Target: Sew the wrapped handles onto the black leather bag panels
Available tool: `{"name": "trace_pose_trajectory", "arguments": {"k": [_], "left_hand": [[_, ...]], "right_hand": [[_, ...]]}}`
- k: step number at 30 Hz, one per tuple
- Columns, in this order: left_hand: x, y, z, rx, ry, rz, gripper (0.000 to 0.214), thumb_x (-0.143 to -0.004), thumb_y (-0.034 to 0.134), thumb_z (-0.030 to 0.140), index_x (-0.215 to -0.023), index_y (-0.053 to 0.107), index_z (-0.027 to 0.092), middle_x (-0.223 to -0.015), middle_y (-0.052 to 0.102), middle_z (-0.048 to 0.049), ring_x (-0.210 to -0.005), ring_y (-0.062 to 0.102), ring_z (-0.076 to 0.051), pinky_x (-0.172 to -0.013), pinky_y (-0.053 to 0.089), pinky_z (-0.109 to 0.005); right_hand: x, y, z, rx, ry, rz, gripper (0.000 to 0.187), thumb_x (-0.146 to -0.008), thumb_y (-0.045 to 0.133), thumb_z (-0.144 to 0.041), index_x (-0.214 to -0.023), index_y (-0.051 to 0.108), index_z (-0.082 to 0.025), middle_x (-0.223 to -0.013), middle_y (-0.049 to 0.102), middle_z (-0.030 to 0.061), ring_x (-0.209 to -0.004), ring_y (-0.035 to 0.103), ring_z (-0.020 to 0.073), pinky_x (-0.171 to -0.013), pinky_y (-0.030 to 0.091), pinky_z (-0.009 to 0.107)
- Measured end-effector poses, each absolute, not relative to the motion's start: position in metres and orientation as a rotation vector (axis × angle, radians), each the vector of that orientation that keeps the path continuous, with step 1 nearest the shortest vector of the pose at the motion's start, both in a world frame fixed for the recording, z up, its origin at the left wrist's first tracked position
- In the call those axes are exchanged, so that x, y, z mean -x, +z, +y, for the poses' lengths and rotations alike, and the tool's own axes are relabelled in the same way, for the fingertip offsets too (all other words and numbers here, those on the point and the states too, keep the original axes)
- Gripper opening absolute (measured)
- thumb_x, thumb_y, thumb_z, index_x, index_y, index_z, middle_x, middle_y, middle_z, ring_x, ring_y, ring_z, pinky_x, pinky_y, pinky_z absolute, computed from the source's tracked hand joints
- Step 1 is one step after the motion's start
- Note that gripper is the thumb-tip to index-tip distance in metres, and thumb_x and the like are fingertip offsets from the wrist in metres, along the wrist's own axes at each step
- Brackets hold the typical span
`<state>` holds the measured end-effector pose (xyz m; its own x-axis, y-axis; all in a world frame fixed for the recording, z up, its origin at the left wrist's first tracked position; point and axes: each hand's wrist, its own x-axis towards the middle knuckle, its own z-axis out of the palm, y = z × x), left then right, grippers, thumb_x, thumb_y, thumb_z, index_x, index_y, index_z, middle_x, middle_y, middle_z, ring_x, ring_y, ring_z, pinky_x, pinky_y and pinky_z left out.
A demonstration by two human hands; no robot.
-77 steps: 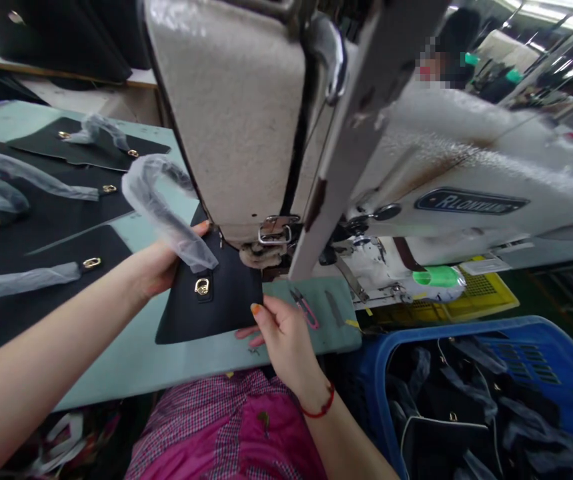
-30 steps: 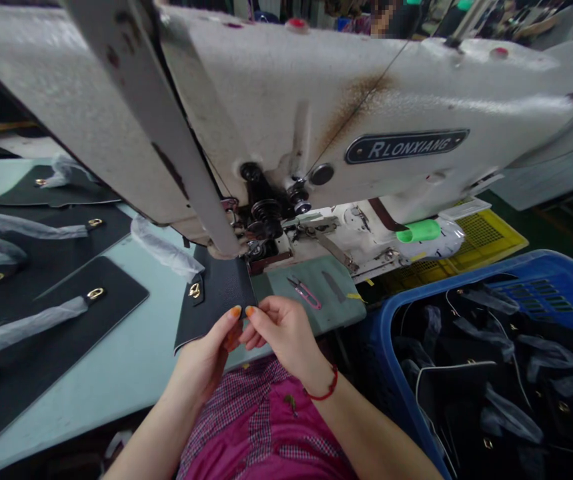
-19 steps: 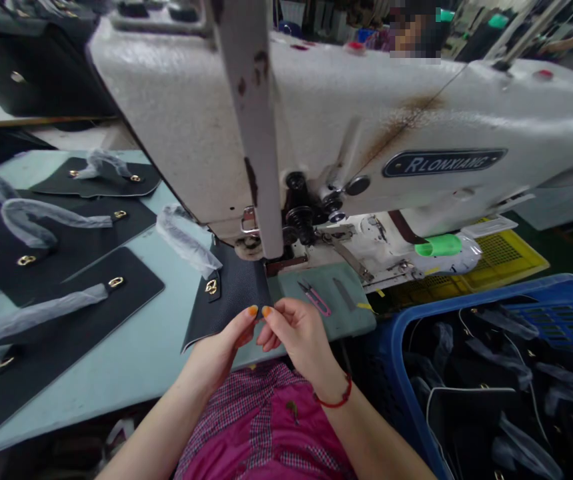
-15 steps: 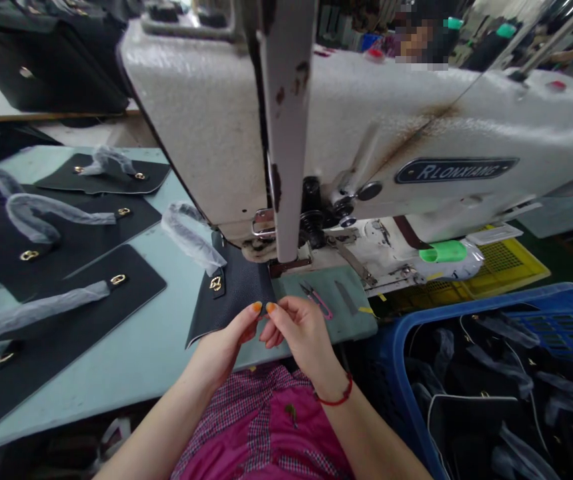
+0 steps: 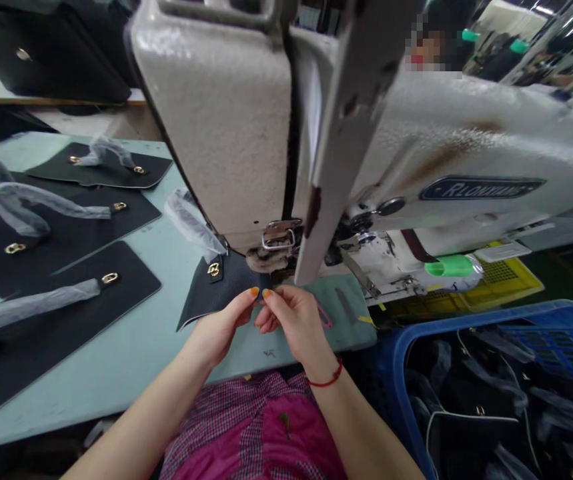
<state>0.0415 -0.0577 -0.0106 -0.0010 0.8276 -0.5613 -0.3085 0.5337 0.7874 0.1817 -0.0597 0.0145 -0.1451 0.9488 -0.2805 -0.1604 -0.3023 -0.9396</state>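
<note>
Lower centre of frame: left hand (image 5: 225, 323), right hand (image 5: 297, 321), both curled closed, pinching black panel (image 5: 233, 285) at edge.

Passable at left of centre, along the bare strip of pale tabletop (image 5: 121, 353) reaching up from the lower left between the flat black panel (image 5: 86, 333) and the black leather piece (image 5: 233, 287) at centre. Blocked from upper centre to the right edge by the sewing machine (image 5: 216, 133), with its slanting metal bar (image 5: 333, 167) ending just above the right hand (image 5: 299, 323), and narrowed at centre by the left hand (image 5: 223, 327) close beside. Open just below both hands, but hemmed in at lower right by the blue basket (image 5: 391, 367).
</note>
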Motion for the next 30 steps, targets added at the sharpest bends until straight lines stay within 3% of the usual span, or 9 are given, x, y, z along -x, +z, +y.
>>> {"name": "trace_pose_trajectory", "arguments": {"k": [10, 19, 30], "left_hand": [[-0.039, -0.007, -0.033, -0.527, 1.030, 1.197, 0.036, -0.061, 0.079, 0.047, -0.066, 0.066, 0.013, -0.060, 0.054, 0.0033, -0.056, 0.039, -0.009, -0.052, 0.034, -0.021], [-0.043, 0.000, -0.018, -0.567, 1.107, 1.149, 0.037, -0.066, 0.072, 0.034, -0.050, 0.043, 0.018, -0.046, 0.031, 0.0082, -0.045, 0.026, -0.006, -0.044, 0.025, -0.021], [-0.060, 0.007, -0.023, -0.655, 1.310, 1.257, 0.040, -0.069, 0.067, 0.034, -0.051, 0.035, 0.021, -0.049, 0.028, 0.0073, -0.046, 0.026, -0.007, -0.046, 0.028, -0.023]], "right_hand": [[-0.173, 0.007, -0.044, 1.167, 1.561, -0.953, 0.036, -0.086, 0.060, -0.048, -0.077, 0.065, -0.014, -0.058, 0.067, -0.0001, -0.044, 0.060, 0.0083, -0.047, 0.046, 0.017], [-0.178, -0.019, -0.067, 1.281, 1.630, -0.909, 0.034, -0.086, 0.055, -0.047, -0.084, 0.065, -0.014, -0.061, 0.069, 0.0025, -0.047, 0.061, 0.0099, -0.045, 0.045, 0.017], [-0.179, -0.057, -0.086, 1.358, 1.708, -0.903, 0.037, -0.083, 0.053, -0.049, -0.084, 0.064, -0.013, -0.060, 0.067, 0.0021, -0.045, 0.058, 0.0094, -0.043, 0.044, 0.017]]}}
